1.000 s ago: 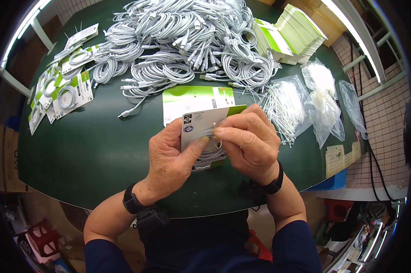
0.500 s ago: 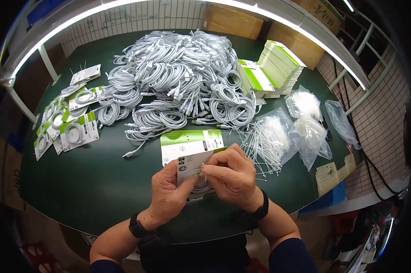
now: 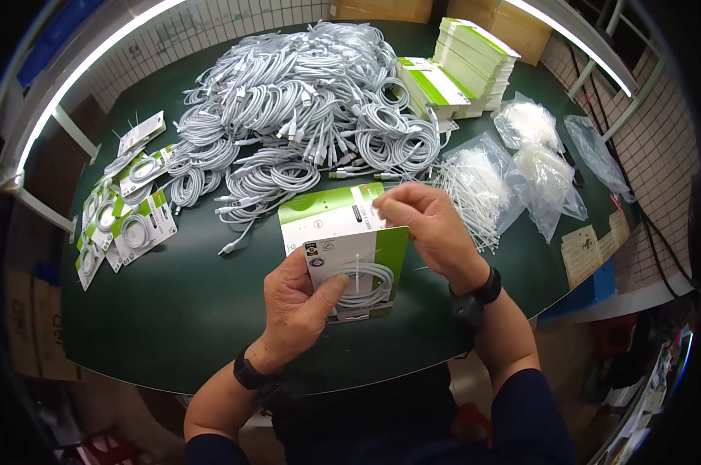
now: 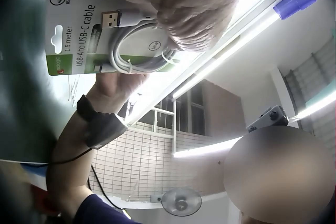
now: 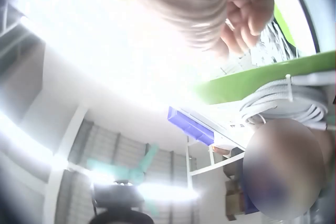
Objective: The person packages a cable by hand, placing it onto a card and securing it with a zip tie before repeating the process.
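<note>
My left hand (image 3: 296, 302) holds a white-and-green cable card (image 3: 339, 262), its thumb pressing on a coiled white USB cable (image 3: 382, 290). A white cable tie (image 3: 357, 271) crosses the coil, its end pointing up the card. In the left wrist view the card (image 4: 79, 6) reads USB-A to USB-C cable, with plugs and coil (image 4: 116, 50) showing. My right hand (image 3: 440, 232) is just above the card's right corner, fingers loosely bent; nothing shows between them. The right wrist view has these fingers (image 5: 244, 22) apart from the card's green edge (image 5: 247, 83).
Another card (image 3: 315, 221) lies just behind the held one. A big heap of coiled cables (image 3: 288, 101) fills the back. Finished-looking carded cables (image 3: 137, 231) lie at left, stacked cards (image 3: 474, 66) at back right. Loose cable ties (image 3: 471, 194) and plastic bags (image 3: 548, 178) are at right.
My right hand has left the cable tie on the coil, where its fingers pinched before, and moved up and right. More of the coil now shows. The left hand keeps its hold on the card.
</note>
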`<state>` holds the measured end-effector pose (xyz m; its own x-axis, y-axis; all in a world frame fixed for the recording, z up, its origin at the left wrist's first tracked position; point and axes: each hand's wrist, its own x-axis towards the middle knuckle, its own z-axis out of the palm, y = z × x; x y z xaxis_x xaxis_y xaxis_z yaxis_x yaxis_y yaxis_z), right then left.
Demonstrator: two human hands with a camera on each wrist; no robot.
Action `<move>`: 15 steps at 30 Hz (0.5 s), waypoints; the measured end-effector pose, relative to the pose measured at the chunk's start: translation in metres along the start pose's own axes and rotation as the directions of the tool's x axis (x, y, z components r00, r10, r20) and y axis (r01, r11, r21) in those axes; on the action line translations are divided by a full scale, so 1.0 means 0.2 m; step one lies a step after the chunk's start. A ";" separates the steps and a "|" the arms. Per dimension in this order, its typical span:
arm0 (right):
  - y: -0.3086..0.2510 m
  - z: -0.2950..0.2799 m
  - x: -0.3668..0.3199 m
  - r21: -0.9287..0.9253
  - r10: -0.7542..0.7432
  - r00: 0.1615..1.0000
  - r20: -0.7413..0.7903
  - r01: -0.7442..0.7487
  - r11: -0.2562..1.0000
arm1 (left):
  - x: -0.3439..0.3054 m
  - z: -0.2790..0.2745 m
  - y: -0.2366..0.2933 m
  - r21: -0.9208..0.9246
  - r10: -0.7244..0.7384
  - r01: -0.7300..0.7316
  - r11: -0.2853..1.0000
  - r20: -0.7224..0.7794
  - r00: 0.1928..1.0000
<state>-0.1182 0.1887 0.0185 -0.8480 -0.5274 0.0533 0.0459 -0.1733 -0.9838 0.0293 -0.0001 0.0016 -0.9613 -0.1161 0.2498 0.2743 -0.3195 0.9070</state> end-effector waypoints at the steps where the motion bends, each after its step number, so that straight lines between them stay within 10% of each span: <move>1: 0.03 -0.02 0.01 0.029 0.208 0.967 0.145 -0.215 0.976 | 0.00 0.00 0.00 -0.003 0.000 0.000 1.000 0.017 1.000; 5: 0.05 0.02 -0.01 0.256 0.227 0.866 0.445 -0.366 0.895 | -0.01 0.01 -0.02 0.032 -0.014 0.014 0.999 0.014 1.000; 15: 0.11 -0.01 -0.01 0.351 0.154 0.838 0.524 -0.377 0.857 | -0.01 0.03 -0.03 0.066 -0.026 0.025 0.997 0.021 0.999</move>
<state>-0.1165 0.1871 -0.0034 -0.4266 -0.9043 -0.0168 0.5445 -0.2420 -0.8031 0.0287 0.0071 -0.0028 -0.9685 -0.0877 0.2330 0.2480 -0.2593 0.9334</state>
